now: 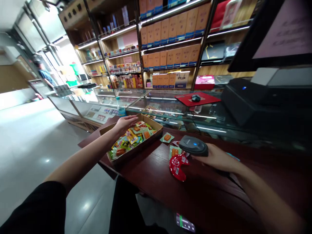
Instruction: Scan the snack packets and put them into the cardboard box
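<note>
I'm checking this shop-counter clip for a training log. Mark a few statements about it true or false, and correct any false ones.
1. The right hand holds a black handheld scanner. True.
2. The open left hand is at the far end of the cardboard tray of snack packets. True.
3. The red packet lies inside the tray. False: it lies outside, on the dark wooden counter.
4. The computer mouse sits on the counter. False: it sits on a red mat on the glass display case.

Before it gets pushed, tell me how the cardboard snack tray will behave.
The shallow cardboard tray will probably feel light, holding only small packets. Its low, wide shape should resist tipping, though the loose packets might slide over its rim.
</note>
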`<state>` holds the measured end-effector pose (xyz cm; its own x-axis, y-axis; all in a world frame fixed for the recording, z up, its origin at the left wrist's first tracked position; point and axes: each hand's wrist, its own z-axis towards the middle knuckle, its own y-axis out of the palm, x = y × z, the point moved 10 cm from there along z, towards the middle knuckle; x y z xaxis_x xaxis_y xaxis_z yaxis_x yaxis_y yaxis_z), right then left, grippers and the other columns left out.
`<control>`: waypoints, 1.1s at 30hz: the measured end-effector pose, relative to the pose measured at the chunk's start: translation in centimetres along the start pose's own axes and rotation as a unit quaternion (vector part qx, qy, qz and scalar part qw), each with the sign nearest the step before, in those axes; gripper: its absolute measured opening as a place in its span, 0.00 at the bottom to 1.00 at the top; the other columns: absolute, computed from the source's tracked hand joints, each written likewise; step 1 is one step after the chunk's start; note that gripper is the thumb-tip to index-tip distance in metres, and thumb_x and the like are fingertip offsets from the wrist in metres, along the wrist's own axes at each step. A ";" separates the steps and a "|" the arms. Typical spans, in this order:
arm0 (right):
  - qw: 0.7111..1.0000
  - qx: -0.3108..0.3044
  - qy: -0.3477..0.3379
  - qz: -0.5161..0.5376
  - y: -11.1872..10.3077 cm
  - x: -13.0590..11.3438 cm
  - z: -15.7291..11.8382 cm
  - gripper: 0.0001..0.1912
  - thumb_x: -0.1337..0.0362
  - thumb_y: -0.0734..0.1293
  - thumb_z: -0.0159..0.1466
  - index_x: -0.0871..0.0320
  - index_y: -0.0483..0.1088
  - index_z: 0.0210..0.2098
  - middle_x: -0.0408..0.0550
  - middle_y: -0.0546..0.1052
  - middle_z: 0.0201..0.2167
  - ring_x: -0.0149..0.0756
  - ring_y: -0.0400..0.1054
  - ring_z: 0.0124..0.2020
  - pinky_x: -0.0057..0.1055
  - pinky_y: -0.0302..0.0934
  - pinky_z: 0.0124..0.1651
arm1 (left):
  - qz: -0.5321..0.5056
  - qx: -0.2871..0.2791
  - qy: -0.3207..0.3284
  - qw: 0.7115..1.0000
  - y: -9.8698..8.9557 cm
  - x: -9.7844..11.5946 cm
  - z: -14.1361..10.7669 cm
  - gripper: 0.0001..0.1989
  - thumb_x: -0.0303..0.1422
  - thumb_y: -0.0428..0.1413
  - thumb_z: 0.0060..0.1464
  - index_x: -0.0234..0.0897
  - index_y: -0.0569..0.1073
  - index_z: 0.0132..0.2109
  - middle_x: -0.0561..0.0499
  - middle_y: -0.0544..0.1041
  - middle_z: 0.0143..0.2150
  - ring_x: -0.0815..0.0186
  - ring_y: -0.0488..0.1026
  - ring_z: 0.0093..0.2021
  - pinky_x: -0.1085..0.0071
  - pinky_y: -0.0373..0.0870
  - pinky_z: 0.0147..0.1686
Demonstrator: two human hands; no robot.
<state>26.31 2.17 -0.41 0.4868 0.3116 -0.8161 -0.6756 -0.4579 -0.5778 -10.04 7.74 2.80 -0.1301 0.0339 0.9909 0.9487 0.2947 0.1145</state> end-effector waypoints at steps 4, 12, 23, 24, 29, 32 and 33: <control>1.000 0.007 0.006 0.028 -1.0 0.4 -0.3 0.21 0.54 0.70 0.55 0.61 0.73 0.43 0.48 0.78 0.32 0.32 0.65 0.21 0.31 0.62 0.25 | 0.015 -0.047 -0.036 0.998 4.8 -2.4 -0.3 0.18 0.29 0.70 0.37 0.29 0.79 0.39 0.46 0.79 0.33 0.71 0.75 0.30 0.75 0.72 0.32; 0.998 0.041 0.010 0.057 -3.3 1.4 -1.2 0.19 0.54 0.70 0.56 0.60 0.71 0.41 0.45 0.76 0.26 0.30 0.64 0.19 0.28 0.60 0.22 | 0.051 -0.132 -0.052 0.989 13.9 -6.8 -1.5 0.21 0.32 0.71 0.35 0.30 0.79 0.40 0.46 0.80 0.35 0.71 0.74 0.30 0.75 0.71 0.31; 0.996 0.073 0.024 0.038 -5.3 3.0 -2.1 0.17 0.54 0.71 0.55 0.59 0.71 0.37 0.45 0.75 0.23 0.30 0.66 0.18 0.27 0.60 0.21 | 0.244 -0.265 0.046 0.932 20.8 -13.1 -3.2 0.20 0.38 0.67 0.39 0.33 0.79 0.40 0.46 0.80 0.34 0.64 0.76 0.32 0.70 0.72 0.34; 0.996 0.073 0.023 0.040 -5.4 3.0 -2.1 0.16 0.54 0.71 0.55 0.59 0.71 0.37 0.44 0.75 0.23 0.30 0.66 0.18 0.27 0.61 0.21 | 0.274 -0.287 0.065 0.916 21.5 -13.4 -3.5 0.19 0.37 0.66 0.40 0.33 0.79 0.41 0.46 0.80 0.34 0.63 0.77 0.34 0.69 0.72 0.35; 0.996 0.071 0.025 0.038 -5.2 2.8 -2.2 0.15 0.55 0.70 0.56 0.59 0.70 0.37 0.44 0.75 0.23 0.30 0.66 0.18 0.27 0.61 0.21 | 0.470 -0.329 0.220 0.789 25.0 -12.7 -4.7 0.23 0.37 0.62 0.45 0.34 0.76 0.50 0.43 0.79 0.40 0.57 0.76 0.40 0.64 0.70 0.43; 0.997 0.070 0.025 0.026 -5.2 2.5 -2.2 0.15 0.55 0.70 0.56 0.58 0.71 0.38 0.44 0.75 0.24 0.30 0.67 0.18 0.27 0.61 0.21 | 0.551 -0.323 0.289 0.713 26.6 -12.0 -5.2 0.25 0.43 0.63 0.44 0.35 0.76 0.49 0.41 0.75 0.43 0.53 0.74 0.45 0.62 0.69 0.46; 0.997 0.071 0.024 0.023 -5.3 2.4 -2.2 0.15 0.55 0.70 0.56 0.58 0.71 0.38 0.44 0.75 0.23 0.30 0.67 0.18 0.27 0.61 0.21 | 0.566 -0.330 0.291 0.697 26.9 -12.1 -5.4 0.26 0.45 0.63 0.44 0.35 0.76 0.48 0.41 0.74 0.43 0.53 0.74 0.45 0.62 0.69 0.46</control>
<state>32.28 3.51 0.71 0.4770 0.2507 -0.8424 -0.7682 -0.3468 -0.5382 18.66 10.12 -5.76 0.7665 -0.5614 0.3119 0.2995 -0.1171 -0.9469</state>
